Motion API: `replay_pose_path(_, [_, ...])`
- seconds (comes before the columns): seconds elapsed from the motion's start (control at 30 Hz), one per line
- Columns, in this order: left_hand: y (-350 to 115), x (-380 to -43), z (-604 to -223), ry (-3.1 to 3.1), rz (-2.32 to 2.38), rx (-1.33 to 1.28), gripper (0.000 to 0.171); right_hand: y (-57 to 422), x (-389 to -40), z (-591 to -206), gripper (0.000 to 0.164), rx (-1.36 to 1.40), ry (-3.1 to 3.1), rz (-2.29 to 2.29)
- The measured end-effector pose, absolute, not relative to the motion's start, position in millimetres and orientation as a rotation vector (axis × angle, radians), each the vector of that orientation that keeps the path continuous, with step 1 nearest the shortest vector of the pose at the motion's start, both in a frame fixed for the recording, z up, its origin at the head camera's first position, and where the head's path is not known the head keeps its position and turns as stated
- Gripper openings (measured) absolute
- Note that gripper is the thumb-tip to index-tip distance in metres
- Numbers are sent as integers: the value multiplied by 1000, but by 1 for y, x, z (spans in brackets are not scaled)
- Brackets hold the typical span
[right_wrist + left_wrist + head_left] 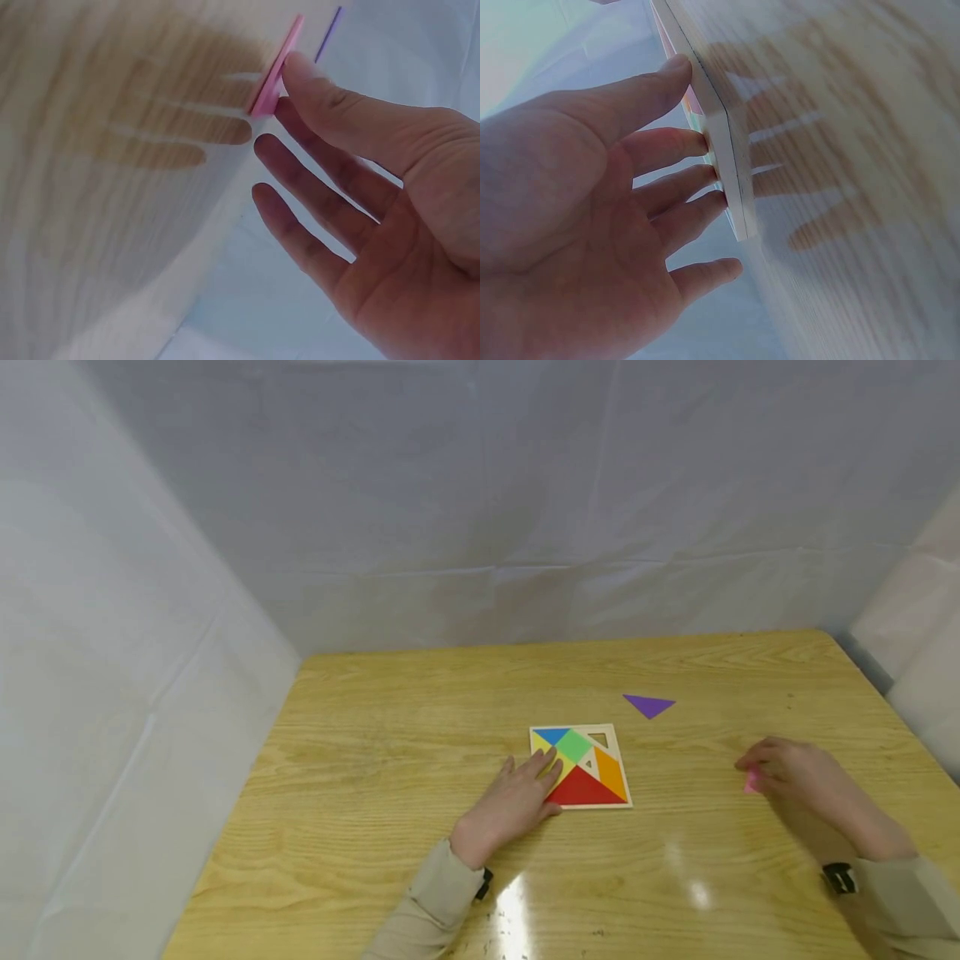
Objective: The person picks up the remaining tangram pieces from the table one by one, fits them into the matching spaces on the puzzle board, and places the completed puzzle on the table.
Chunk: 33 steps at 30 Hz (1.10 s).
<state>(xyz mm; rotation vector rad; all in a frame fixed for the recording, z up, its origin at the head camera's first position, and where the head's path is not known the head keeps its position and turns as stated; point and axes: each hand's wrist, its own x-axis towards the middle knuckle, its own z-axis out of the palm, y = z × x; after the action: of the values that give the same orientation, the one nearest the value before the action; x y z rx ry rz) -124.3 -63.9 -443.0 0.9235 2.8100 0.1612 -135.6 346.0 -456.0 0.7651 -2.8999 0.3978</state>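
A square wooden tangram tray (614,745) lies on the table with blue, green, yellow, orange and red pieces set in it. Bare wood shows in its upper right corner and beside the orange piece (610,773). My left hand (513,806) rests on the tray's left side, fingers spread over the yellow part, thumb at the near edge. Off to the right, my right hand (806,777) pinches a pink tangram piece (752,782) close to the tabletop; in the right wrist view the thumb presses the pink piece (274,79), with the other fingers loosely bent.
A purple triangle (649,706) lies flat beyond the tray, up and to its right. The wood-grain table (360,760) has white sheeting (480,527) behind it and along both sides.
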Motion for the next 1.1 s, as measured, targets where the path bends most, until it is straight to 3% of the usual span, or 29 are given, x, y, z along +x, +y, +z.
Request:
replay_pose_path(0.3, [-64, -124, -442, 2806, 144, 921, 60, 354, -133, -460, 32, 799, -2865, 355])
replay_pose_path(0.57, [-63, -124, -443, 2808, 141, 915, 61, 349, -131, -457, 17, 652, -3011, 409])
replay_pose_path(1.1, [-64, -124, -443, 2808, 159, 914, 61, 342, -133, -450, 7, 555, -3099, 544])
